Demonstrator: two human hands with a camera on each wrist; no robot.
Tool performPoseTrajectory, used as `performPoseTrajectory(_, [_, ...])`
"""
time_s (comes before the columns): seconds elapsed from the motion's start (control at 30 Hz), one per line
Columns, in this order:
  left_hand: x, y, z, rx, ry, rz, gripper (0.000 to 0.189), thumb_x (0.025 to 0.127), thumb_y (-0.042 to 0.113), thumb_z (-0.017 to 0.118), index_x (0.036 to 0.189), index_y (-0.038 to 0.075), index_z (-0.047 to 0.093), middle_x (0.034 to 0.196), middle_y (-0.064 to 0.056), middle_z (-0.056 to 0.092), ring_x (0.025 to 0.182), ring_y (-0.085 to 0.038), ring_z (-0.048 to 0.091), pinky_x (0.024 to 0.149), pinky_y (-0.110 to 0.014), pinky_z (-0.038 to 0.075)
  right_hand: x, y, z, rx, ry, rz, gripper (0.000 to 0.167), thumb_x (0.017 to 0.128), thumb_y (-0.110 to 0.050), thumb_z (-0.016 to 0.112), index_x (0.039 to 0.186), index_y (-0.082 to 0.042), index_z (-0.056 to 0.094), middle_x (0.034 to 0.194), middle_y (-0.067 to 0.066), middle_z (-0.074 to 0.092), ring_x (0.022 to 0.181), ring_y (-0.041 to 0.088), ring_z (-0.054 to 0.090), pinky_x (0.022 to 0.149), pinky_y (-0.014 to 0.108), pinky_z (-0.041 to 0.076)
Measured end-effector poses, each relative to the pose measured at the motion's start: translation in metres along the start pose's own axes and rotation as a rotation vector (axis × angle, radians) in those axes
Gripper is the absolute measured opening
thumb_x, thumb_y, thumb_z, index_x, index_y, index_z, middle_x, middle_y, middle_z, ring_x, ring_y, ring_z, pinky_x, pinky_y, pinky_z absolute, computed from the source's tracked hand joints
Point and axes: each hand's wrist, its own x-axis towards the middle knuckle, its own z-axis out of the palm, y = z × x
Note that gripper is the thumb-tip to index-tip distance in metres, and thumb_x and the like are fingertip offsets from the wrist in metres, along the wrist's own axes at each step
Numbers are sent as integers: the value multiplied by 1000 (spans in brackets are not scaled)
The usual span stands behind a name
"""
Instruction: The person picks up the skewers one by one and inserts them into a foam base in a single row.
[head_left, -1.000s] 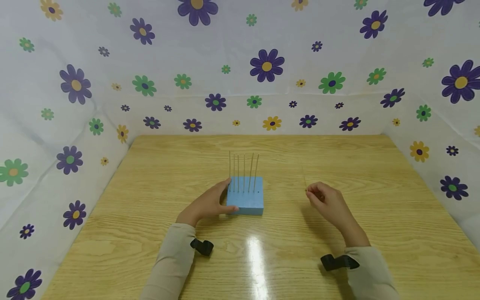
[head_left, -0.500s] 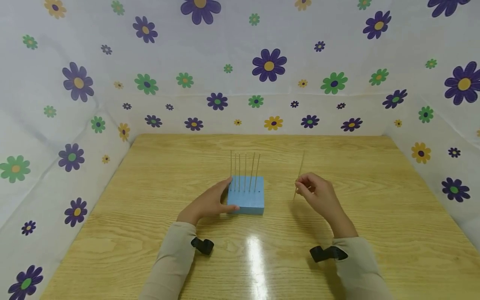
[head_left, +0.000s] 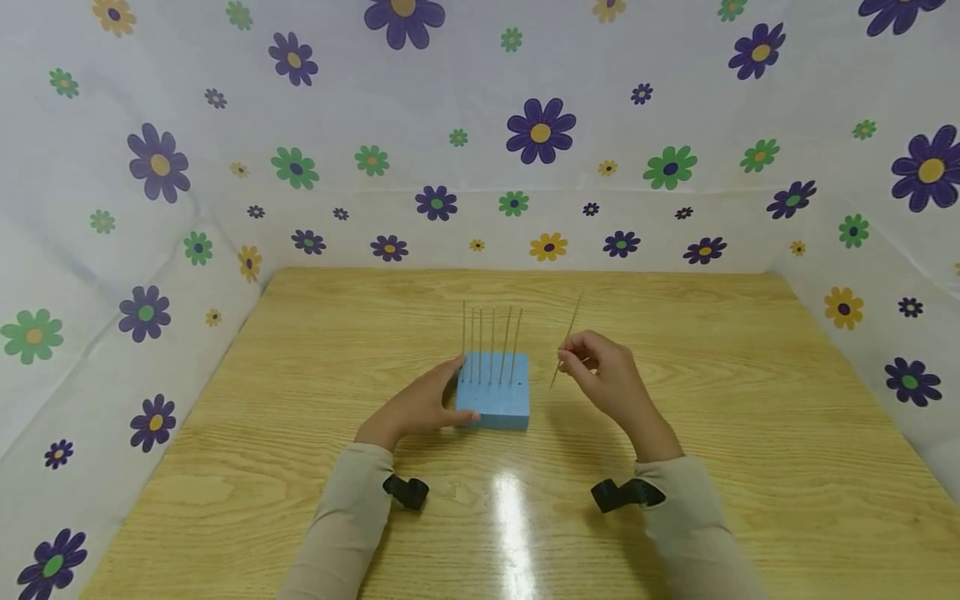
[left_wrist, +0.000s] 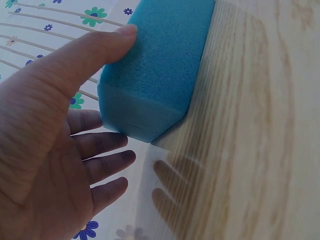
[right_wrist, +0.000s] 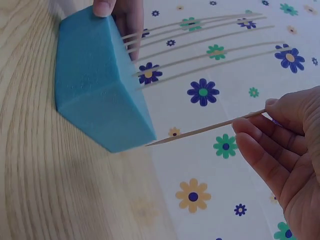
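Observation:
A blue foam block [head_left: 491, 402] lies on the wooden table, with several thin wooden skewers [head_left: 492, 342] standing in a row in its top. A small dark hole [head_left: 519, 384] shows at the right end of that row. My left hand [head_left: 416, 404] holds the block's left end, thumb on the near face and index finger at the far corner; its other fingers [left_wrist: 107, 167] spread loosely beside the block. Between thumb and fingertips my right hand [head_left: 603, 371] pinches another skewer [right_wrist: 200, 131]. It slants, lower tip just right of the block and above the table.
The wooden table [head_left: 300, 358] reaches back to a white cloth [head_left: 360, 108] printed with flowers, which also rises at both sides. Black straps with small cameras sit on both wrists, the right one [head_left: 626, 495] low over the table.
My right hand has moved left toward the block, carrying the skewer, which now shows more of its length and leans to the right at its top. The left hand and block have stayed put.

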Motion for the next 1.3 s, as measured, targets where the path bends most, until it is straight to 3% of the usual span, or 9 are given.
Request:
performPoseTrajectory(0.8, [0,0,-2,8,-10,16,101,81,51,70,153,11,12,156,-8,17,142,-27,20,112,-45,25,18,-11,25,66,-18,21,2,90,-1,63,88,0,61,79,8,64,70,18,65,62,25,55])
performPoseTrajectory(1.3, [1,0,-1,1,7,20,102,80,49,72,152,7,13,156,-11,19,142,-28,21,113,-44,24,10,-1,39,25,-172,77,6,92,-2,59,89,2,63,81,8,65,72,17,66,62,25,54])
